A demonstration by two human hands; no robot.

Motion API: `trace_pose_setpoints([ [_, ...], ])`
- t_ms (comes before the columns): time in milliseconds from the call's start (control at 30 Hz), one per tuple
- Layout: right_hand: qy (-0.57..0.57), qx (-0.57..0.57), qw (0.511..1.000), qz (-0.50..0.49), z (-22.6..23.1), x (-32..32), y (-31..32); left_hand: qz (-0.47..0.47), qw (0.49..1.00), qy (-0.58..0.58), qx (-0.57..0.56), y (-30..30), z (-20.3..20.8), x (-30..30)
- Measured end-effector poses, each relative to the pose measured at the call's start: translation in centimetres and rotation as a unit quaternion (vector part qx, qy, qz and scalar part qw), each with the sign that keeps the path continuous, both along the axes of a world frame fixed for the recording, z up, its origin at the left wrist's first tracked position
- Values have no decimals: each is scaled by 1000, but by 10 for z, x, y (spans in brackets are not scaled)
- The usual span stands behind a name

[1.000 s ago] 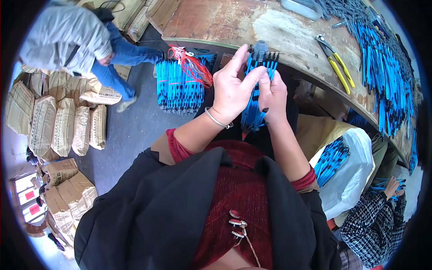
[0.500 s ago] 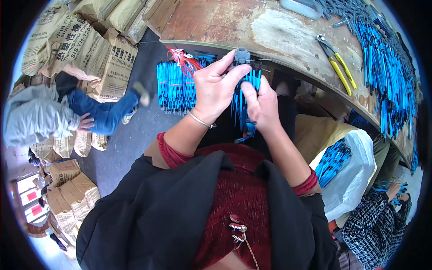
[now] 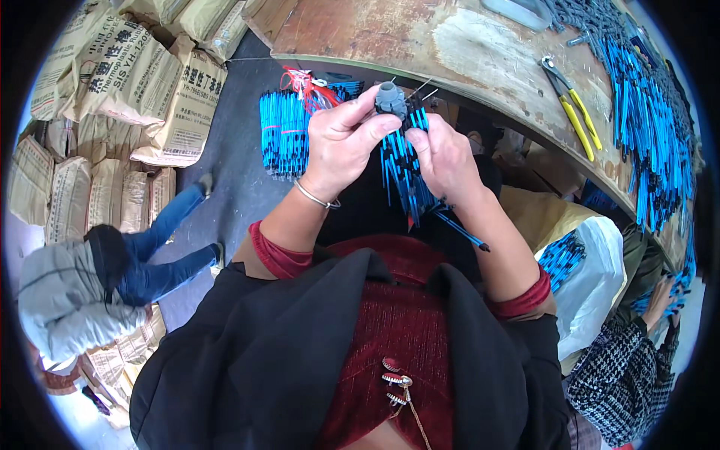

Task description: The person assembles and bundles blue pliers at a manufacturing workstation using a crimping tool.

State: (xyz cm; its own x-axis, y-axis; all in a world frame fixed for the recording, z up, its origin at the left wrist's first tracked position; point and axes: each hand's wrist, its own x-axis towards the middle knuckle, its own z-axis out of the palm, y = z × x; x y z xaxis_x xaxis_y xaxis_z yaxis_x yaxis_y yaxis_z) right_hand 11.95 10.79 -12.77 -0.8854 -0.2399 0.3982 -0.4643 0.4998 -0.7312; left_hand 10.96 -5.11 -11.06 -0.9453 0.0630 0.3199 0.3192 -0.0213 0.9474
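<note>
My left hand [image 3: 341, 146] pinches a grey ribbed plastic hub [image 3: 390, 101] between thumb and fingers, its round hollow end facing up. Close on its right, my right hand [image 3: 448, 159] is closed around several thin blue sticks with black ends [image 3: 405, 176]. Their lower parts fan downward below the fingers, and one stick slants out past my right wrist. A few thin metal pins [image 3: 429, 93] poke out beyond the hub, beside the stick tops. Where the stick tops meet the hub is partly hidden by my fingers.
A worn wooden bench [image 3: 375, 37] carries yellow-handled pliers [image 3: 574, 112], a clear tray [image 3: 517, 11] and a blue stick pile [image 3: 649, 127]. Banded stick bundles [image 3: 283, 135] stand left of my hands. A white sack [image 3: 592, 285] holds more. Paper sacks [image 3: 180, 112] and people [image 3: 75, 292] flank me.
The hub has shifted slightly left and down in my left hand. The sticks in my right hand have spread, one now slanting past the wrist. The person at left has moved nearer.
</note>
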Motion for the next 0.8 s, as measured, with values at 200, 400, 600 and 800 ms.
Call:
trace_pose_setpoints([
  [200,106,107,986,-73,-3,7,-15,34,996,-9,-85,-1,9,2],
  [400,86,151,981,-91,-3,12,-20,44,992,-21,-119,6,6,3],
  [600,-36,53,997,-48,5,16,-10,-12,995,-89,32,8,8,8],
  [800,-75,-60,994,54,4,6,1,-74,994,-55,56,-4,4,9],
])
